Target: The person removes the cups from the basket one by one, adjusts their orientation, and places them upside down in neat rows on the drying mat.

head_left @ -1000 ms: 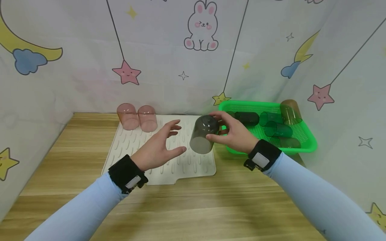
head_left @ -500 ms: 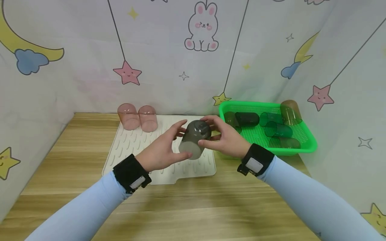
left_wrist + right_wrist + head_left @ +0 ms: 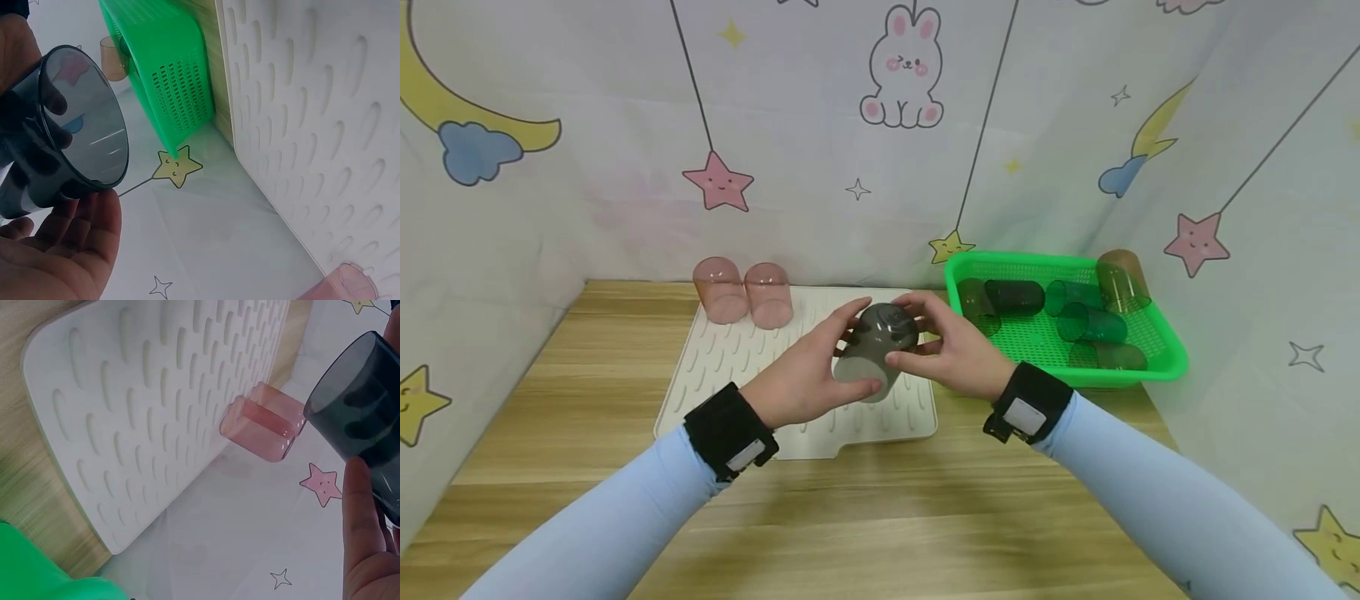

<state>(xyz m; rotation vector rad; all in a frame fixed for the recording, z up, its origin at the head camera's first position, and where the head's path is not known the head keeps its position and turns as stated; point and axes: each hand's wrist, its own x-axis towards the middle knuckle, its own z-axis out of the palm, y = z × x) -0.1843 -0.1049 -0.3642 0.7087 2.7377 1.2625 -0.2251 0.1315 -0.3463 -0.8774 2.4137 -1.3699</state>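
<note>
A smoky grey see-through cup [image 3: 891,329] is held in the air above the white ridged drying mat [image 3: 880,429], base up and tilted. My right hand [image 3: 958,350] grips it from the right, thumb along its near side. From the left, my left hand [image 3: 805,371] holds it too, its thumb across the lower side near the mouth. In the left wrist view the fingertips [image 3: 103,209] touch the cup just below its rim. The right wrist view shows the cup [image 3: 359,406] with its open mouth toward the mat. Two pink see-through cups [image 3: 721,296] stand upside down at the mat's back left corner.
Right of the mat sits a green mesh basket [image 3: 1075,379] holding several cups: dark grey, teal green [image 3: 1093,323] and a brownish one [image 3: 1122,279] leaning at its back right corner. A patterned cloth backdrop rises behind the wooden table [image 3: 880,525].
The right hand has carried the grey cup left and slightly toward me, away from the basket. The left hand, apart from it before, has come in and taken hold of its left side.
</note>
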